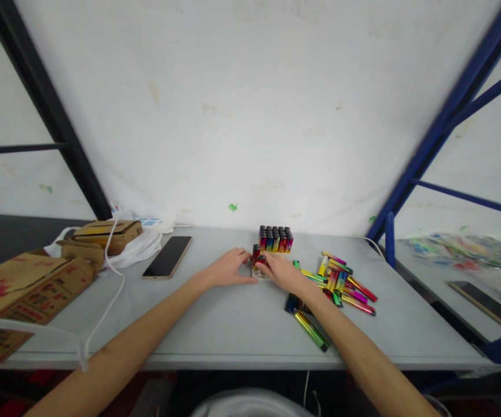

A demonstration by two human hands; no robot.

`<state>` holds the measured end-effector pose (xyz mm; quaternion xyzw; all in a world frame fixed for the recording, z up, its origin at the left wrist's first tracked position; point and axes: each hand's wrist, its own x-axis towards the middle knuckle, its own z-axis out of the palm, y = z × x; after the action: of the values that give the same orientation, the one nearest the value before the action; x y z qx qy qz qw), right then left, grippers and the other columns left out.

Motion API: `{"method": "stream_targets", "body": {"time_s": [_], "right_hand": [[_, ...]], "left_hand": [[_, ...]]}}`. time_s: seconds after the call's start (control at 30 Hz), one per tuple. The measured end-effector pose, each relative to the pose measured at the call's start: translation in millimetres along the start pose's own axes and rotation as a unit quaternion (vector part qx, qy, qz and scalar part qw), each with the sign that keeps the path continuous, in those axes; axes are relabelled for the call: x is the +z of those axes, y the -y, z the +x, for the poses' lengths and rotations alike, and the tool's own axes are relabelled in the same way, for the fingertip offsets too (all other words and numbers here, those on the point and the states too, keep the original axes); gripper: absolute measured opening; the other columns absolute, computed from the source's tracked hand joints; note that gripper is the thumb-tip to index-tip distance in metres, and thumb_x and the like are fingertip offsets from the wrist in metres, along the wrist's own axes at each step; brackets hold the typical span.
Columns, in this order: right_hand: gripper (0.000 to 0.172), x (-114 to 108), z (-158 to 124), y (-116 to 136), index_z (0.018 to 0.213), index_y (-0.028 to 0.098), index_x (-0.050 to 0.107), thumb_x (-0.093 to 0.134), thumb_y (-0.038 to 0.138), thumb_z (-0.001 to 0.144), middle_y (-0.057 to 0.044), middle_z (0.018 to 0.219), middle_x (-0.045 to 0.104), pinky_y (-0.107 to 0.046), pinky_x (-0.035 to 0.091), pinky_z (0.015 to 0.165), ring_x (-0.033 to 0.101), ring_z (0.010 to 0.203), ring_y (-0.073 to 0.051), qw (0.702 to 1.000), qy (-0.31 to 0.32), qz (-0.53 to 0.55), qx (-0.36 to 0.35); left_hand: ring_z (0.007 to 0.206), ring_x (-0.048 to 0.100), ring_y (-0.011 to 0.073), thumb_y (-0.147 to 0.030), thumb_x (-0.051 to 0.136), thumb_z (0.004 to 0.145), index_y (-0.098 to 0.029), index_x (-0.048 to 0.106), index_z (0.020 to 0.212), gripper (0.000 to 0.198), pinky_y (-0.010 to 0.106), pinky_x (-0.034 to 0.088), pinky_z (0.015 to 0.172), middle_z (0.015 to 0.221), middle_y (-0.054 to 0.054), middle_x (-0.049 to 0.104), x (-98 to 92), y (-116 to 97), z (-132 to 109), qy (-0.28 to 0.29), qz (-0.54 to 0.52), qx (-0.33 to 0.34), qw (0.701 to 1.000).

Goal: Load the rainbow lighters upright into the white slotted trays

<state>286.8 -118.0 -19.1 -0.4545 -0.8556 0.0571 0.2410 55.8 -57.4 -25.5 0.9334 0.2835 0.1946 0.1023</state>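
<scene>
A tray of upright coloured lighters stands at the back middle of the grey table. Just in front of it is a small clear tray with a few lighters in it. My left hand rests on the table against that tray's left side, fingers curled toward it. My right hand is at the tray's right side, its fingers pinched on a red lighter that stands in the tray. A loose pile of lighters lies to the right, and a yellow-green lighter lies near my right forearm.
A smartphone lies face up left of my hands. Cardboard boxes and white plastic bags sit at the left. A blue metal frame rises at the right, with another table and phone beyond it.
</scene>
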Motion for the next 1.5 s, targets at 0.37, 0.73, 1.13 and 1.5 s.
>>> {"method": "stream_targets", "body": {"time_s": [0.37,0.73,1.13,1.5], "right_hand": [[0.029,-3,6,11,0.096,0.016,0.069,0.061,0.042,0.106,-0.013,0.092,0.076,-0.033,0.046,0.080,0.070,0.085,-0.025,0.994,0.008,-0.105,0.035],[0.036,-89,-32,-67,0.098,0.017,0.074,0.048,0.039,0.110,-0.009,0.082,0.076,-0.029,0.042,0.072,0.068,0.075,-0.021,0.952,-0.154,-0.138,0.224],[0.017,-104,-87,-145,0.084,0.018,0.081,0.079,0.035,0.087,-0.014,0.085,0.081,-0.030,0.050,0.070,0.075,0.079,-0.025,0.902,-0.037,-0.115,0.414],[0.036,-89,-52,-105,0.105,0.019,0.079,0.052,0.043,0.102,-0.011,0.105,0.082,-0.035,0.051,0.088,0.073,0.096,-0.027,0.956,-0.167,0.019,0.241]], "left_hand": [[0.100,0.064,0.0308,-0.073,0.070,0.085,-0.019,0.068,0.104,0.058,0.041,0.052,0.091,0.103,0.011,0.067,-0.4,1,0,0.008,-0.014,-0.001,1.000],[0.104,0.065,0.0318,-0.071,0.075,0.083,-0.017,0.070,0.108,0.060,0.041,0.052,0.095,0.108,0.013,0.068,1.2,6,0,0.009,-0.012,-0.004,1.000],[0.103,0.065,0.0316,-0.073,0.072,0.084,-0.018,0.070,0.108,0.060,0.042,0.052,0.096,0.109,0.013,0.068,2.4,8,1,0.013,-0.002,0.002,1.000],[0.103,0.066,0.0310,-0.074,0.071,0.084,-0.018,0.071,0.109,0.061,0.041,0.053,0.094,0.108,0.013,0.070,2.1,8,1,0.000,-0.011,0.009,1.000]]}}
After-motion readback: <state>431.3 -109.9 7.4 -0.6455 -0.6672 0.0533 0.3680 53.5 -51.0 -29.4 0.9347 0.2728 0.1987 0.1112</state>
